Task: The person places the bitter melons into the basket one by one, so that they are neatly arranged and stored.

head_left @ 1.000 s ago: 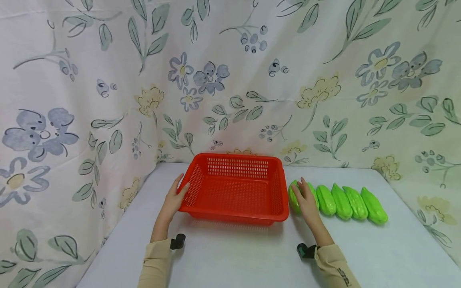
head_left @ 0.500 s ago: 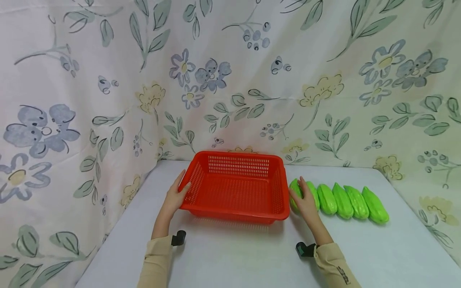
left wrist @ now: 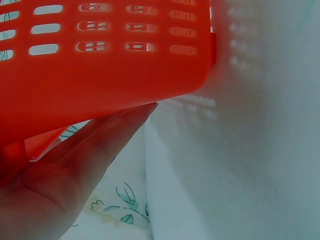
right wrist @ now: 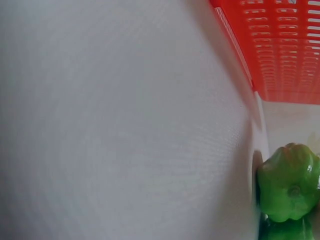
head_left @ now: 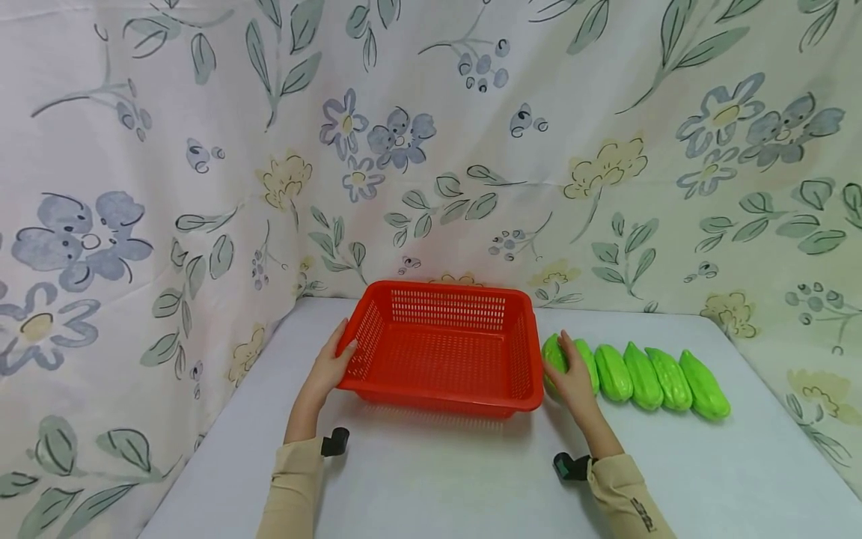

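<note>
A red plastic basket with slotted walls stands on the white table. My left hand holds its left rim. The thumb lies over the rim, and the straight fingers press the outer wall in the left wrist view. To the basket's right lies a row of several glossy, bright green, elongated vegetables. My right hand lies at the leftmost vegetable, thumb spread, fingers extended, and partly covers it. The right wrist view shows the lobed end of a green vegetable, with little of the hand visible.
A floral curtain hangs behind and left of the table. The basket sits near the table's back edge, and the green row reaches toward the right side. Black wrist cameras stick out from both sleeves.
The head view has shifted slightly. My right thumb has dropped a little over the leftmost green vegetable. The left hand, the basket and the row of vegetables stay in place.
</note>
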Available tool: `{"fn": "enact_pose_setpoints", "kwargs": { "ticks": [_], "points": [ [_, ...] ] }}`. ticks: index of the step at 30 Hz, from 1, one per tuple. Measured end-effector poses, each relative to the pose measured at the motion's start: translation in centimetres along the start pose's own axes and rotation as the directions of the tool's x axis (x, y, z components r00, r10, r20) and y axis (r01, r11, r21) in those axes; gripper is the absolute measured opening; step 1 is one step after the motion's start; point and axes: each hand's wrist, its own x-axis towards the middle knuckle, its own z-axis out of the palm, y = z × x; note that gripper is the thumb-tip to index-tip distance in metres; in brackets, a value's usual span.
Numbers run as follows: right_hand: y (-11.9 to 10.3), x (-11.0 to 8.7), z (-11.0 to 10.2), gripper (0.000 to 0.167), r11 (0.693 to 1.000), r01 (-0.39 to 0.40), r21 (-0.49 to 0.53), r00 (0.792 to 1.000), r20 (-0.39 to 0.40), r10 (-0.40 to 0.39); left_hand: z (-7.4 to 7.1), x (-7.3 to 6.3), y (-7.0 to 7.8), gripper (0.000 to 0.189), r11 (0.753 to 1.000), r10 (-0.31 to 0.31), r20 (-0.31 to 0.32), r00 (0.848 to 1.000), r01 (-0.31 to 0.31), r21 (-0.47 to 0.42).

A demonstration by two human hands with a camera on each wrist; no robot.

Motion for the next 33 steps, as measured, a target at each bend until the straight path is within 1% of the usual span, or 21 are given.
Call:
{"fn": "enact_pose_setpoints", "kwargs": {
  "ticks": [7,16,22,26,33],
  "points": [
    [-0.07,0.14,0.01,0.079,1.000,0.006,0.005,1.000,-0.007,-0.006,-0.17,0.04,0.09,0.061,1.000,0.007,0.005,1.000,-0.007,-0.005],
    [-0.07,0.10,0.13,0.083,1.000,-0.025,-0.014,1.000,0.000,0.025,-0.14,-0.01,0.03,0.061,1.000,-0.006,0.019,1.000,0.006,-0.007],
    [-0.03,0.20,0.08,0.084,1.000,0.001,-0.001,1.000,-0.001,-0.001,-0.08,0.05,-0.04,0.062,1.000,-0.004,0.019,1.000,0.004,-0.020],
    [0.07,0.32,-0.01,0.083,1.000,0.006,-0.015,1.000,0.002,-0.006,-0.09,0.06,-0.09,0.061,1.000,-0.007,0.017,1.000,0.007,-0.023],
    [0.08,0.33,-0.20,0.086,1.000,-0.024,-0.015,1.000,0.019,0.025,-0.04,0.03,0.00,0.061,1.000,0.003,0.019,1.000,-0.002,-0.016]
  ]
}}
